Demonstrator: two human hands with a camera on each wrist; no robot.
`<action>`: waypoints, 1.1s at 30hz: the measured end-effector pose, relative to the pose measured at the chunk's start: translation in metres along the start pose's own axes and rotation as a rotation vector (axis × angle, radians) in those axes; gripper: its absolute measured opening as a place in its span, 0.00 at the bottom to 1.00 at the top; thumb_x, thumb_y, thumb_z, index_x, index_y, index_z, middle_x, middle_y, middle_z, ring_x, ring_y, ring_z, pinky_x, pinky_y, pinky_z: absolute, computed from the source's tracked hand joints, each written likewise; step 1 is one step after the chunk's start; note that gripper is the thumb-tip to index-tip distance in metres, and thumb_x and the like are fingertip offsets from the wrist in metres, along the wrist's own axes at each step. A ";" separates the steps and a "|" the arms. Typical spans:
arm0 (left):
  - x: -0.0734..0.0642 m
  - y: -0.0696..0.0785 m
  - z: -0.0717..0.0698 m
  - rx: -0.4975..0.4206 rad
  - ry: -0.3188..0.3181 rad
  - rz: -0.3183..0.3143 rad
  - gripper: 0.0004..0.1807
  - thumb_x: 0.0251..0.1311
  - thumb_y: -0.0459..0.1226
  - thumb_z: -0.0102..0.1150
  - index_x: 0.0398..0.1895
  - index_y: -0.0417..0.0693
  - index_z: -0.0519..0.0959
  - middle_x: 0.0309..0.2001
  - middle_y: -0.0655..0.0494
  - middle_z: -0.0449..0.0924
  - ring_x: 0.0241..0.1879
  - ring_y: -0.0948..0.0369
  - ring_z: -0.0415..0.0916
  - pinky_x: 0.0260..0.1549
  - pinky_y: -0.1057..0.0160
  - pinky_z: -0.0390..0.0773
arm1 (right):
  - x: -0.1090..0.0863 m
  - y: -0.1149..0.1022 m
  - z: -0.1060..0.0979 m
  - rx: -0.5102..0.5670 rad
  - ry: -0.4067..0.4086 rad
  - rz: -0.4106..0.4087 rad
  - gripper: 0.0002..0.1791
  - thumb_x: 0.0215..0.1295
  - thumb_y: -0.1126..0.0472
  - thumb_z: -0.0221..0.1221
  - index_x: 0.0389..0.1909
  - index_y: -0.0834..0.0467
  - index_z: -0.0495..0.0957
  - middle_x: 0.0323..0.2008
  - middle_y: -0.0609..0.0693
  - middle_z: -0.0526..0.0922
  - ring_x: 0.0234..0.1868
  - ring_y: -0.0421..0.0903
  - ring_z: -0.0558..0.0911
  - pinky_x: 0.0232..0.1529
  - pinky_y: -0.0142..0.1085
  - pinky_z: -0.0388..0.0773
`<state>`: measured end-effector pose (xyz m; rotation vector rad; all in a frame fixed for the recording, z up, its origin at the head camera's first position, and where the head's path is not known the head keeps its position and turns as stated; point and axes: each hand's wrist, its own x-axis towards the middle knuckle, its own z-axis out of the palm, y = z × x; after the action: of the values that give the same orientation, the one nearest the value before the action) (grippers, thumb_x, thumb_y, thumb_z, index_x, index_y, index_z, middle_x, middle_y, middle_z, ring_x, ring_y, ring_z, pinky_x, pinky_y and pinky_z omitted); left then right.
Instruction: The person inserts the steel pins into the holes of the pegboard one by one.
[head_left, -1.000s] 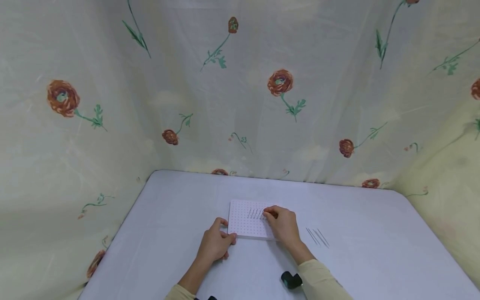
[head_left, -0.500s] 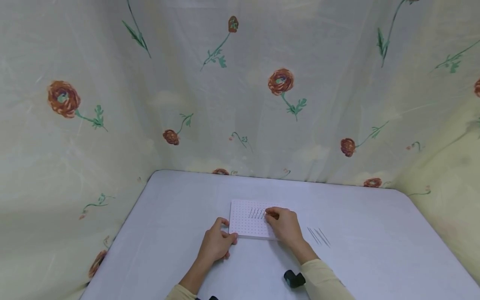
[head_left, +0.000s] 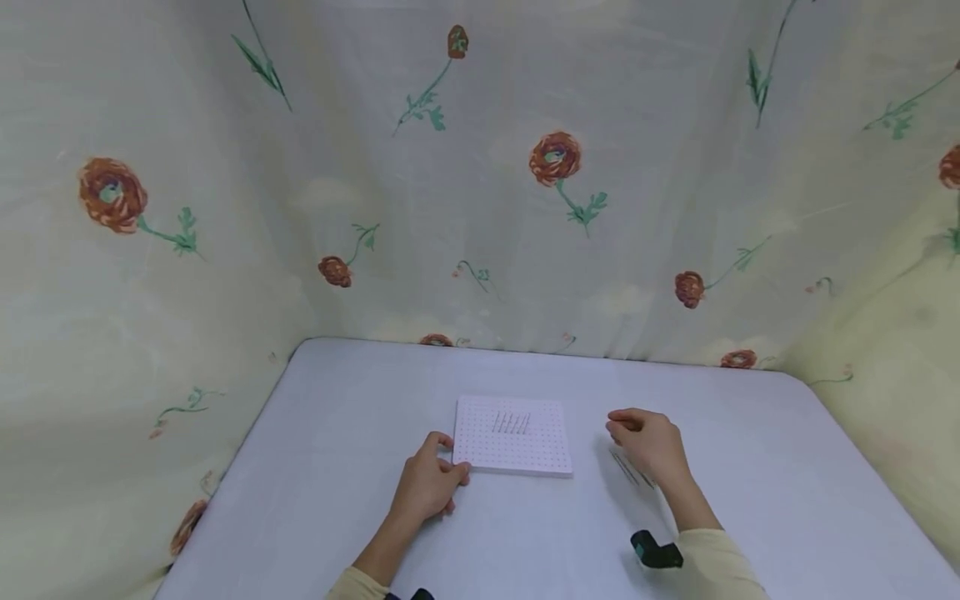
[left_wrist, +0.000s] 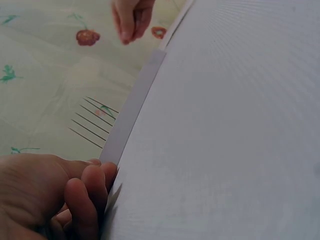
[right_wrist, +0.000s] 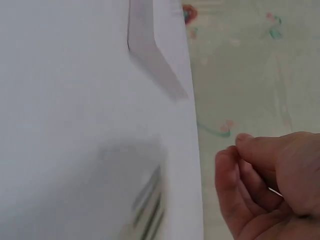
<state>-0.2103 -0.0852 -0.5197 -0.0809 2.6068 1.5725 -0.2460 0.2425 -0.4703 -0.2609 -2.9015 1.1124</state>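
A white perforated board (head_left: pixel 517 460) lies on the table, with a row of several thin dark needle-like pins (head_left: pixel 512 423) standing in its holes. My left hand (head_left: pixel 423 482) holds the board's near left corner, thumb at the front edge and index finger at the left side. In the left wrist view the pins (left_wrist: pixel 90 126) rise past the board's edge. To the right, my right hand (head_left: pixel 654 446) hovers above several loose pins (head_left: pixel 625 468). Its fingers are loosely curled, thumb and index close together, and no pin shows between the fingertips (right_wrist: pixel 244 137) in the right wrist view.
The white-covered table (head_left: pixel 360 392) is backed by a flowered curtain (head_left: pixel 480 208) on the far side and both flanks. A black wrist-worn device (head_left: pixel 656 552) sits at the right forearm.
My right hand has left the row of pins and moved right, over the loose pins. The left hand stays at the board's corner. The standing row is now uncovered.
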 end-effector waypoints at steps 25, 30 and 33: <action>0.002 -0.001 0.002 0.009 -0.017 -0.021 0.22 0.66 0.38 0.66 0.59 0.46 0.69 0.25 0.60 0.84 0.10 0.63 0.71 0.10 0.69 0.70 | -0.024 0.042 -0.027 -0.418 -0.107 0.034 0.10 0.57 0.64 0.61 0.32 0.68 0.85 0.30 0.61 0.87 0.30 0.53 0.82 0.35 0.50 0.81; 0.002 0.000 -0.001 0.010 -0.009 -0.008 0.23 0.66 0.38 0.66 0.59 0.45 0.69 0.25 0.60 0.84 0.10 0.63 0.71 0.10 0.69 0.70 | -0.023 0.039 -0.020 -0.420 -0.108 0.035 0.08 0.55 0.64 0.60 0.29 0.66 0.84 0.26 0.57 0.85 0.27 0.50 0.79 0.29 0.45 0.77; 0.002 -0.001 0.001 0.013 -0.006 0.001 0.23 0.66 0.38 0.65 0.59 0.44 0.69 0.25 0.60 0.84 0.09 0.63 0.71 0.10 0.69 0.70 | -0.025 0.040 -0.017 -0.442 -0.117 0.037 0.08 0.56 0.63 0.61 0.29 0.66 0.84 0.25 0.55 0.84 0.25 0.49 0.77 0.27 0.42 0.77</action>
<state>-0.2124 -0.0849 -0.5211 -0.0728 2.6123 1.5536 -0.2140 0.2787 -0.4837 -0.2642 -3.2295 0.4884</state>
